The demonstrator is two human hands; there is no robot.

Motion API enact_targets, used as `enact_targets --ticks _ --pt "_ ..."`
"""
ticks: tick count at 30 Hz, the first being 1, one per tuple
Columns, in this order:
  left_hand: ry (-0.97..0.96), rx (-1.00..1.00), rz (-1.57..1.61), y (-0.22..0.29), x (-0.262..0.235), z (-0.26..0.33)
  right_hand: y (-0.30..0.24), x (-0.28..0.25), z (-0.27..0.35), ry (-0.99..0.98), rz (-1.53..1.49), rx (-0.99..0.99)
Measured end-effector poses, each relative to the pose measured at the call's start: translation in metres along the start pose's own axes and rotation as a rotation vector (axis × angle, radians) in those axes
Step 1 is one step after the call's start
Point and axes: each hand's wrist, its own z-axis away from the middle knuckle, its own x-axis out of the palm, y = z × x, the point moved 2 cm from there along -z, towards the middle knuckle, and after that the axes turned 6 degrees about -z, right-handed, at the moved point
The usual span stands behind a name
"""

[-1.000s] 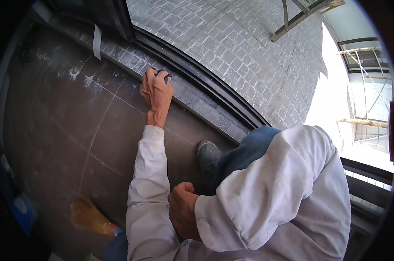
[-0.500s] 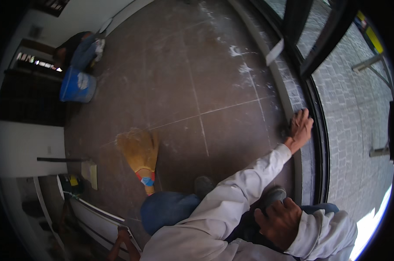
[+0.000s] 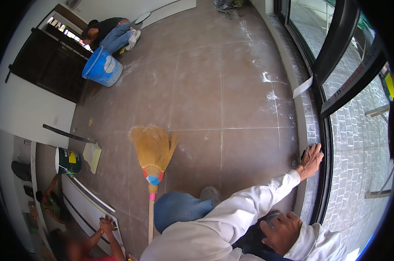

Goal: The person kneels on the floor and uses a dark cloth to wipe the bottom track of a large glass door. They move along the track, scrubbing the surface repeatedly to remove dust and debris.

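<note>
At the right of the frame, the left hand [image 3: 310, 160] is curled over a small dark thing [image 3: 303, 154], mostly hidden, on the sill [image 3: 310, 191]. At lower right, the right hand [image 3: 282, 232] hangs loosely half-open, its palm hidden. A broom [image 3: 152, 145] lies at centre-left; a bucket [image 3: 103, 67] stands upper left.

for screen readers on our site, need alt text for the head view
The wearer's left hand holds a mostly hidden dark object at a tiled sill beside a black track. A straw broom is near their knee; farther off, someone crouches by a blue bucket.
</note>
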Motion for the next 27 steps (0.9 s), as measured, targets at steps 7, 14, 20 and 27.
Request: enact_targets --ticks 7,14,20,27 --pt "-0.009 0.048 0.042 -0.019 -0.050 0.014 -0.019 -0.011 -0.002 0.000 0.080 0.229" --pt "-0.017 0.046 -0.195 0.017 -0.047 -0.006 -0.029 -0.008 -0.001 -0.166 0.019 0.240" --pt "-0.311 -0.047 -0.196 -0.007 -0.089 0.010 -0.030 0.005 0.012 -0.138 -0.033 0.319" --pt "-0.014 0.074 -0.254 -0.005 -0.071 -0.003 -0.040 0.018 0.012 -0.103 -0.110 0.360"
